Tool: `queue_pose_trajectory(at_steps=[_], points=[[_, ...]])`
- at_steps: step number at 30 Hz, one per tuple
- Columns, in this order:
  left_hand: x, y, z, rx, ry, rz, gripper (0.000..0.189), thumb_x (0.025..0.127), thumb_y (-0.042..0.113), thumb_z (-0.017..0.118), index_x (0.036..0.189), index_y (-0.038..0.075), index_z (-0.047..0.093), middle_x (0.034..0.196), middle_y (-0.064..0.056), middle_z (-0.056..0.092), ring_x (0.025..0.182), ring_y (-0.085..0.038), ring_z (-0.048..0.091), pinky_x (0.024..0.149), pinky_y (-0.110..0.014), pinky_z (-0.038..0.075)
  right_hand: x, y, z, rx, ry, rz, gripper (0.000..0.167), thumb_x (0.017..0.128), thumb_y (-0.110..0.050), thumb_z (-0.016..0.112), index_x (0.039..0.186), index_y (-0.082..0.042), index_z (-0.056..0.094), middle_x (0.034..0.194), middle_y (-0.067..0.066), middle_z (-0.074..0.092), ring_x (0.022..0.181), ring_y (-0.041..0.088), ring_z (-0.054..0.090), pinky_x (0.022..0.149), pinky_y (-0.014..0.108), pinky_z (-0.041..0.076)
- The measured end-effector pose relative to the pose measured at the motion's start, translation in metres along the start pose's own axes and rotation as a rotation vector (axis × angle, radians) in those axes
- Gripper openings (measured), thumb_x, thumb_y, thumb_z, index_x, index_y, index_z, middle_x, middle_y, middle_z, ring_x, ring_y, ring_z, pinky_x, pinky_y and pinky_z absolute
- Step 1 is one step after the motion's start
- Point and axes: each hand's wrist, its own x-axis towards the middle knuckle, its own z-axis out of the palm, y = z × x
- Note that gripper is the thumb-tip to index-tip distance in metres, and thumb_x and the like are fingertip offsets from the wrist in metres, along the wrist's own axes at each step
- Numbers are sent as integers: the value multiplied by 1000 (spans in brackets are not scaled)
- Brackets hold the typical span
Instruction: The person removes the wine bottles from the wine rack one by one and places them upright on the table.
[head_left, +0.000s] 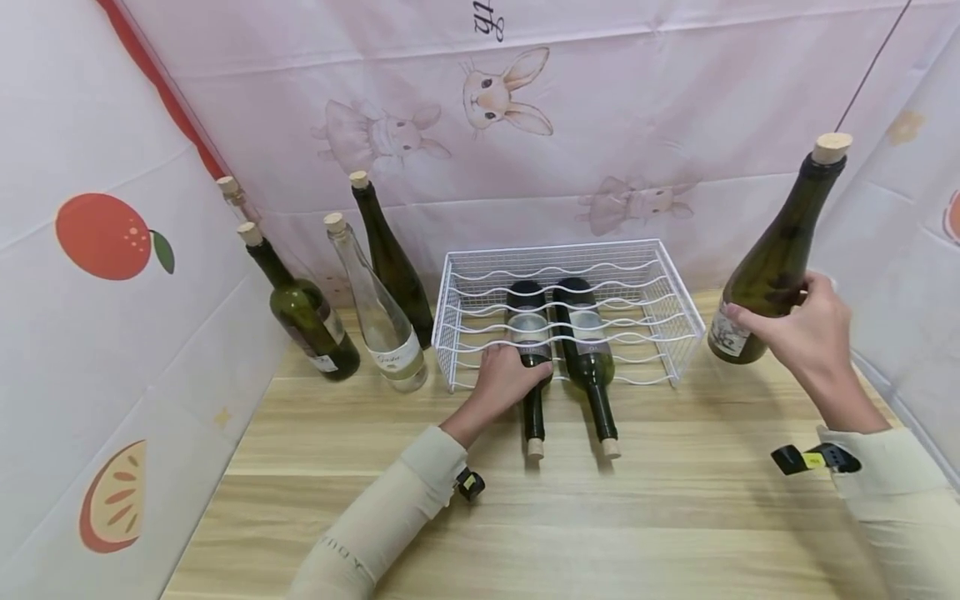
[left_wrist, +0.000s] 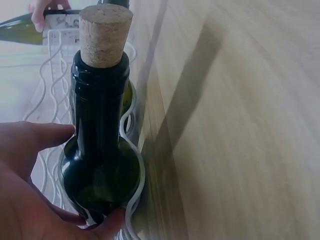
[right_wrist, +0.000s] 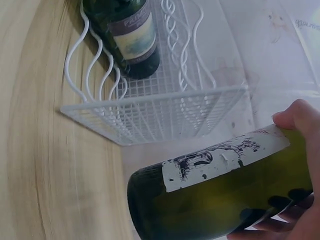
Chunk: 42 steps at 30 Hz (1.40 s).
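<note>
In the head view my left hand (head_left: pixel 508 375) grips a dark wine bottle (head_left: pixel 534 412) at its shoulder. That bottle lies in a white wire rack (head_left: pixel 681 287), its corked neck sticking out over the front. The left wrist view shows thumb and fingers around the bottle (left_wrist: pixel 100 120) just below the neck. A second wine bottle (head_left: pixel 592 367) lies beside it in the rack. Right of the rack my right hand (head_left: pixel 813 333) holds a green corked bottle (head_left: pixel 780 225) around its lower body, base down and leaning. Its worn white label (right_wrist: pixel 225 157) faces the right wrist camera.
On the left of the wooden table (head_left: pixel 525 533) stand a green bottle (head_left: pixel 311 325), a clear bottle (head_left: pixel 382 317), a tall dark bottle (head_left: pixel 393 267) and, partly hidden, another clear one (head_left: pixel 238 198). Printed cloth (head_left: pixel 562 167) walls the back and sides.
</note>
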Motion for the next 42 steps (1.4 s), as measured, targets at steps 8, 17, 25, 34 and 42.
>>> queue_pose_trajectory(at_steps=[8,17,25,34,42], points=[[5,-1,7,20,-2,-11,69,85,60,74,108,-5,71,139,-24,63,130,-41,56,114,-47,43,20,6,12,17,-7,17,99,81,-50,84,150,6,39,138,33,57,120,41,55,76,25,38],[6,-3,12,-4,4,-55,72,79,65,77,100,-3,71,120,-21,67,118,-37,59,101,-47,50,41,11,24,35,-24,46,100,82,-55,81,151,3,38,141,26,56,120,33,54,76,20,39],[6,-2,10,-42,25,-84,81,77,63,80,118,-6,65,125,-20,65,115,-37,59,98,-48,52,62,16,36,59,-9,71,96,81,-55,82,148,0,43,138,17,55,111,20,53,79,17,40],[4,-1,12,-102,49,-78,78,75,58,84,124,1,63,123,-16,68,113,-37,61,98,-50,52,77,20,45,78,-66,103,104,83,-58,79,154,4,34,150,26,48,128,34,50,98,40,49],[3,-2,13,-158,90,-78,68,71,54,88,115,7,64,102,-9,71,89,-28,65,81,-40,55,85,25,52,104,-100,130,108,86,-59,75,158,4,26,156,29,42,134,39,46,112,56,44]])
